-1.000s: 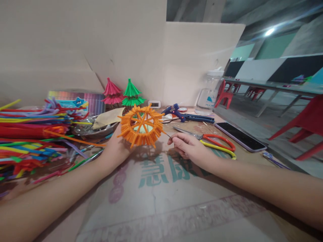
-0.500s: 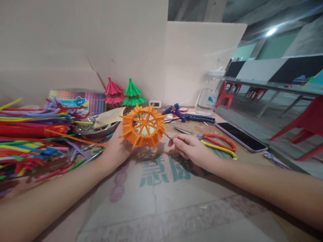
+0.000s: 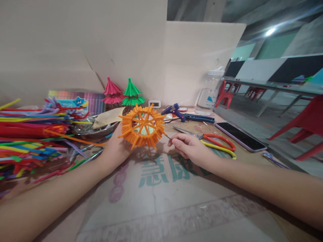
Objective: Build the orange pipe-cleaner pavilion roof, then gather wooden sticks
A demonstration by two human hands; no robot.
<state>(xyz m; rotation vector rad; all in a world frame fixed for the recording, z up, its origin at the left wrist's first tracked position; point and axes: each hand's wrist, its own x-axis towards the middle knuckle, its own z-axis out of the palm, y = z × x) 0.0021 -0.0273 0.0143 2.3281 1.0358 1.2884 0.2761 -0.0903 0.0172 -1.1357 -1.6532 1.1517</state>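
An orange pipe-cleaner wheel, with spokes inside and a fringe of short pieces around its rim, is held up above the table. My left hand grips it from the left; the fingertips are hidden behind the wheel. At the wheel's right edge, my right hand pinches a thin dark stick whose tip touches or nearly touches the orange fringe. Close behind my right hand lie scissors with one red and one yellow handle.
Bundles of coloured pipe cleaners fill the left side beside a metal dish. Behind stand pink and green pipe-cleaner trees. A blue glue gun, a water bottle and a phone are at the right.
Almost nothing differs; the whole view has shifted very slightly. Both hands keep their hold on the wheel and the stick.
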